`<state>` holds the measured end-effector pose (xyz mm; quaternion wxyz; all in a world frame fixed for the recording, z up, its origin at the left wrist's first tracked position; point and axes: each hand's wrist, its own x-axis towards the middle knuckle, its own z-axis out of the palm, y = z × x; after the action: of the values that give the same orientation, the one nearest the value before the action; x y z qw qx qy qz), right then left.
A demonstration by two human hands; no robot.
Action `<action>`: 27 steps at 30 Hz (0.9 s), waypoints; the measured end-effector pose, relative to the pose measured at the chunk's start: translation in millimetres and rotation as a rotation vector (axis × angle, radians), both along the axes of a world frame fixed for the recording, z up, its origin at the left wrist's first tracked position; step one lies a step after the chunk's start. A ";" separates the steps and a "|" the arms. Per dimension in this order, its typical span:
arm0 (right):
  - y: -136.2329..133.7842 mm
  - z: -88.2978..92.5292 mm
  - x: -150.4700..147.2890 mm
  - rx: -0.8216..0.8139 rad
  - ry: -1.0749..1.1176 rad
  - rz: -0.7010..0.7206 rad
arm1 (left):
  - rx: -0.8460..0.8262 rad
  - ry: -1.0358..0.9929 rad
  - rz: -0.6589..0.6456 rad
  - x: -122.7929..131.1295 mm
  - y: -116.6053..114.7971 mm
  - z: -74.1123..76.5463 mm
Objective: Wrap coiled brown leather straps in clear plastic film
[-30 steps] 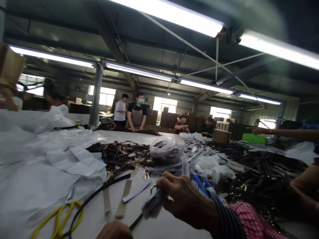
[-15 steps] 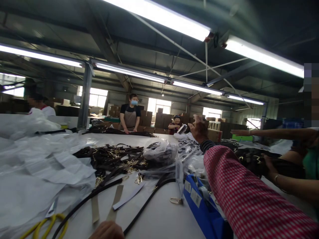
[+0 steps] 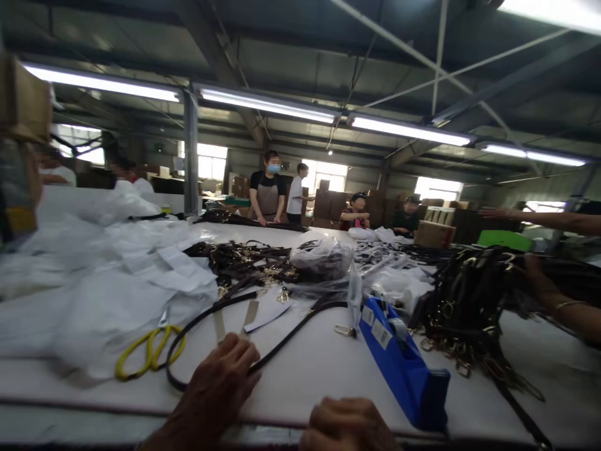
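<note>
My left hand [image 3: 220, 379] rests near the front of the table, fingers bent over a dark strap [image 3: 286, 341]. The strap loops out on both sides of this hand, and a metal clip is at its far end. Low in the view, my right hand [image 3: 347, 426] is closed, knuckles up; what its fingers hold, if anything, is hidden. Just beyond my left hand lie a tan strip [image 3: 251, 315] and a white paper strip [image 3: 267, 318]. Yellow-handled scissors [image 3: 150, 354] lie to the left, partly behind the strap. A blue tape dispenser [image 3: 404, 369] stands right of my hands.
White plastic bags [image 3: 141, 288] cover the table's left side. Dark straps with metal clips [image 3: 248, 260] are heaped mid-table beside a clear bag [image 3: 323, 257]. At right, a co-worker's hand [image 3: 539, 275] holds a bundle of straps [image 3: 469, 294]. Other people stand beyond.
My right hand has come down from its raised reach over the table to the front edge. The view has tipped down and left. The co-worker's strap bundle now hangs nearer the dispenser.
</note>
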<state>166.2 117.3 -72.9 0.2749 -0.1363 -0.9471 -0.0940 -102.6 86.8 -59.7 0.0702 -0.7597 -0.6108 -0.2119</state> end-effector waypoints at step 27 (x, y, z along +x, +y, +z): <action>138.4 10.6 -152.9 -0.200 -0.369 -0.152 | -0.012 -0.100 0.147 -72.8 2.8 13.0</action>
<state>13.3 255.7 -62.3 0.0743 -0.2143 -0.9730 -0.0433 -175.4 89.6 -46.8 0.0505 -0.7018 -0.6687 -0.2402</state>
